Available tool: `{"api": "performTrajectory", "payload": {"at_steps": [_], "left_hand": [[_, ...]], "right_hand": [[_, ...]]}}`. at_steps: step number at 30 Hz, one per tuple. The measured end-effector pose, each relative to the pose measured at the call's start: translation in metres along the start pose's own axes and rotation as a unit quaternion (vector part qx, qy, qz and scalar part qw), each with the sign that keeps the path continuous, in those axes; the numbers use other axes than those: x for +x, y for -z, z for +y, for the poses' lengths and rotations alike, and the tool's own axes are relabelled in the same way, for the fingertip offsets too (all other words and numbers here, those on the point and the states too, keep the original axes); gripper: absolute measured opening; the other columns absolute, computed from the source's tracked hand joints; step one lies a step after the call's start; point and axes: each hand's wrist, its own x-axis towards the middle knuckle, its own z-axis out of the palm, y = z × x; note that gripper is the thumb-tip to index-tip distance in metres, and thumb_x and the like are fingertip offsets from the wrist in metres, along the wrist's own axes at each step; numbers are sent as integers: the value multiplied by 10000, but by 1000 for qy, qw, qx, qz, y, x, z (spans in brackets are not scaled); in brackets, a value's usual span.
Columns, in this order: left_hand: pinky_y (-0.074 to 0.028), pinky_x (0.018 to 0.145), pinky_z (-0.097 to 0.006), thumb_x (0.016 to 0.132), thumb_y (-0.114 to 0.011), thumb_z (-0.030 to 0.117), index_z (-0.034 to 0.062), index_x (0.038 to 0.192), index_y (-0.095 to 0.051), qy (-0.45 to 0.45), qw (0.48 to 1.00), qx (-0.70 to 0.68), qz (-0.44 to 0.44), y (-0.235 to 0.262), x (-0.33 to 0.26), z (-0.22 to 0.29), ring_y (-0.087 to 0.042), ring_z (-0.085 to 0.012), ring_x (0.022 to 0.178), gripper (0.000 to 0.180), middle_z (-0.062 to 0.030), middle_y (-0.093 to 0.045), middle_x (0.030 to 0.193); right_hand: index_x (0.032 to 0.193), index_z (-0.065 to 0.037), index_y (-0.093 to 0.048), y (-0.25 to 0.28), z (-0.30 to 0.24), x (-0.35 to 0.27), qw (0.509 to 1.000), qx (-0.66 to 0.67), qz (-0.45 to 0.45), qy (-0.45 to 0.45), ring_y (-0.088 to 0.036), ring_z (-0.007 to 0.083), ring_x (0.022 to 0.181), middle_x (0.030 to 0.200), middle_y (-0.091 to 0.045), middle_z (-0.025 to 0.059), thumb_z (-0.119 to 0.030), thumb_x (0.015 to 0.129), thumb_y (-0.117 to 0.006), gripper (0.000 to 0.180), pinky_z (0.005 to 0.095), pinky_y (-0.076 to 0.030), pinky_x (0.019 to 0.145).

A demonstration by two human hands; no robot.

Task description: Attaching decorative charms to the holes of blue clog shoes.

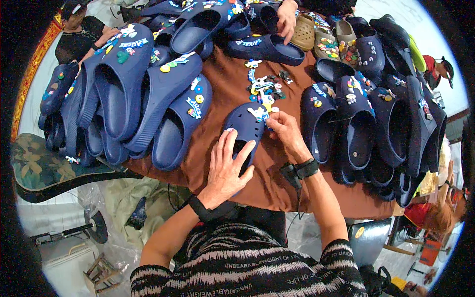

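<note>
A navy clog (241, 122) lies toe away from me near the front of the brown-covered table. My left hand (223, 167) grips it at the side and opening, fingers over the upper and thumb across the opening. My right hand (286, 129) is closed in a pinch at the right side of the toe, on a small shoe charm (265, 119) partly hidden by the fingers. A white-and-blue charm (257, 113) sits on the toe beside it. Just beyond the toe lies a loose pile of colourful charms (269, 89).
Navy slides with charms are heaped at the left (123, 94) and right (357, 123). Across the table another person's hand (286, 21) touches a navy slide (267, 48). Olive and tan clogs (303, 32) stand beside it. A cable (298, 200) hangs from my right wrist strap.
</note>
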Motion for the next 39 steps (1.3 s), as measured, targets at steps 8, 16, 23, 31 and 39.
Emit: {"api": "performTrajectory", "payload": {"at_steps": [8,16,23,31,39], "left_hand": [[-305,1171,-565,778,-795,206,185,1477,-456,0,1000,3,2,0,0,0,-296,-472,1451,777,-254,-284,1568],[-303,1171,-572,789,-788,208,176,1475,-456,-4,1000,10,2,-1,-1,0,-299,-474,1449,763,-253,-289,1566],[-301,1173,-570,797,-783,211,176,1476,-455,-3,1000,9,4,1,-1,1,-290,-475,1455,755,-254,-286,1567],[-298,1173,-567,794,-787,215,179,1478,-452,0,1000,2,0,1,-1,1,-281,-472,1461,762,-254,-276,1573],[-298,1173,-572,790,-792,212,180,1484,-446,0,1000,4,-2,1,-1,1,-281,-478,1458,777,-255,-277,1573]], "right_hand": [[951,9,-667,4,3,15,998,-46,1,46,-597,101,653,790,-658,29,-161,948,-704,174,269,-500,569],[962,0,-673,10,-3,8,998,-37,16,49,-605,104,662,807,-661,20,-139,962,-689,140,260,-504,594],[964,-19,-671,1,-19,-5,991,105,-77,8,-582,88,683,833,-651,7,-150,971,-688,132,239,-489,609],[927,-9,-682,-12,-23,1,996,-37,-64,52,-611,114,695,774,-654,25,-150,950,-700,144,275,-493,618],[953,-19,-685,-7,-31,16,958,-262,-49,109,-695,349,883,887,-720,178,-236,880,-752,239,445,-524,776]]}}
